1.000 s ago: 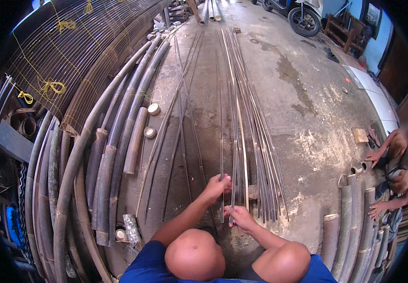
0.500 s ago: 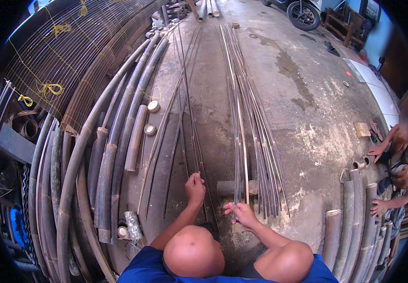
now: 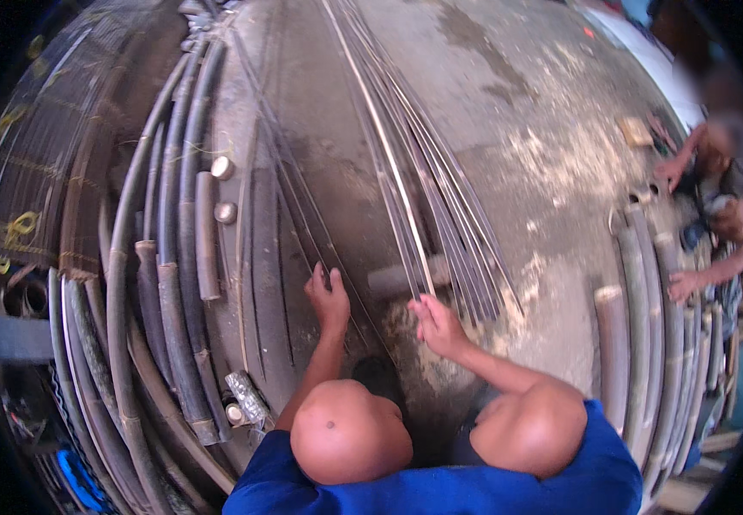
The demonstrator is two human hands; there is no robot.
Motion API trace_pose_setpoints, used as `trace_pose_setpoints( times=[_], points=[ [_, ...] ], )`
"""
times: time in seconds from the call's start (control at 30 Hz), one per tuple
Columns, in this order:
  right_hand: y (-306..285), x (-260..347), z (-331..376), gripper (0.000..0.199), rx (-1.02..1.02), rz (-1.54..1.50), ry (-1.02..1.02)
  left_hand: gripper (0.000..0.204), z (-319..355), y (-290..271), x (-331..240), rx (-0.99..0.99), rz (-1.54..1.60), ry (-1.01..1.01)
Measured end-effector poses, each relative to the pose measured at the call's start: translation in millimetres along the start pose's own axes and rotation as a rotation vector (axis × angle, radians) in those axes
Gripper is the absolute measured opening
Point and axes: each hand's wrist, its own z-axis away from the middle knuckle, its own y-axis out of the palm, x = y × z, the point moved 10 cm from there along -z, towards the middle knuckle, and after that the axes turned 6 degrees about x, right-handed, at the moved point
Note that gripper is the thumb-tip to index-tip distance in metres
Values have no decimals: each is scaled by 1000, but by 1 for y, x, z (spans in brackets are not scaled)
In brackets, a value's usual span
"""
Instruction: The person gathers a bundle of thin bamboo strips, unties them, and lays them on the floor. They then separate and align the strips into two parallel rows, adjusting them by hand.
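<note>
In front of my knees, my left hand [image 3: 328, 298] is raised with thumb and fingers apart, holding nothing. Just beyond it, a few dark thin bamboo strips [image 3: 307, 215] lie fanned on the floor; whether a fingertip touches one I cannot tell. Thumb and fingers of my right hand [image 3: 440, 326] are closed on the near end of a bamboo strip [image 3: 399, 225], which stretches away from me. Beside that strip spreads a bundle of long strips [image 3: 466, 245], its near ends across a short bamboo piece [image 3: 395, 279].
Thick bamboo poles [image 3: 168, 223] line my left side, near a rolled slatted blind [image 3: 41, 163] with yellow cord. Cut bamboo lengths [image 3: 637, 318] lie at the right, where another person's hand [image 3: 687, 285] rests. Two short bamboo pieces [image 3: 222, 167] stand left of the strips.
My left hand has gone from closed to open fingers. My right hand stays at the strip's end, its fingers drawn in more. The whole view has tilted downward.
</note>
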Motion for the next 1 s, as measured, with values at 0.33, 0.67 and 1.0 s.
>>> trace_pose_setpoints(
  times=[0.33,0.67,1.0],
  points=[
    [51,-29,27,24,454,-747,286,29,65,68,-98,835,820,-597],
    [10,-36,25,28,454,-256,179,39,71,77,-110,880,858,-601],
    [-24,-29,23,25,320,-341,-11,39,78,91,-130,958,944,-593]
  ],
)
